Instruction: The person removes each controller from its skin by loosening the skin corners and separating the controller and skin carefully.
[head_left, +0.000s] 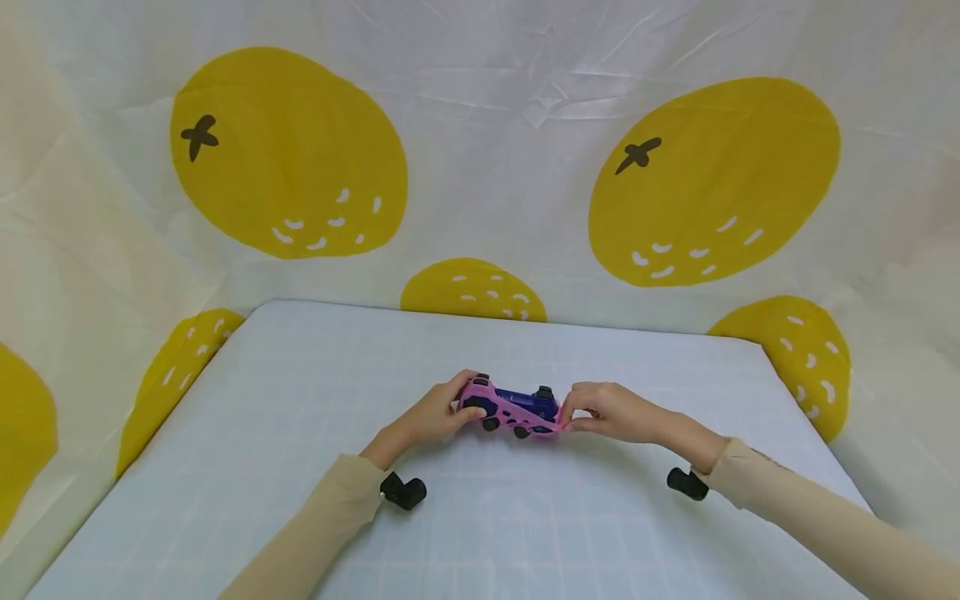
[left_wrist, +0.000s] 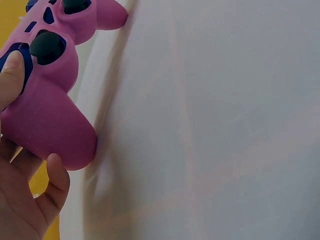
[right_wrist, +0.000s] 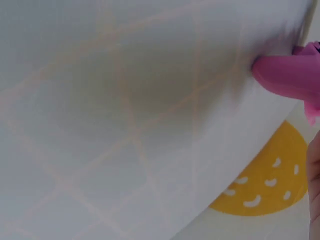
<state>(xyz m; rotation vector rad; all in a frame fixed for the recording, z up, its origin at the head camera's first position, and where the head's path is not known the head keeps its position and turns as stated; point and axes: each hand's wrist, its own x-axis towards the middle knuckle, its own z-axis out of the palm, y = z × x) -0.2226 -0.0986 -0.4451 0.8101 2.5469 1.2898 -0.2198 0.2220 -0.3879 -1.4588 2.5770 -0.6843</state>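
- Your left hand [head_left: 438,412] has its grip curled around the left handle of the game controller [head_left: 513,407], with the thumb lying near one dark stick.
- Your right hand [head_left: 611,411] pinches the pink silicone cover [head_left: 542,428] at the right handle, fingertips closed on its edge.
- The controller is in the middle of the tabletop [head_left: 300,417], low over it, between both hands.
- I judge the cover soft and stretchy, a little grippy; the blue body inside is stiff and light.
- Take the cover at its rim, and hold the body firmly by the handle.
- Behind, at the far side, hangs a white cloth with yellow fruits [head_left: 288,154].
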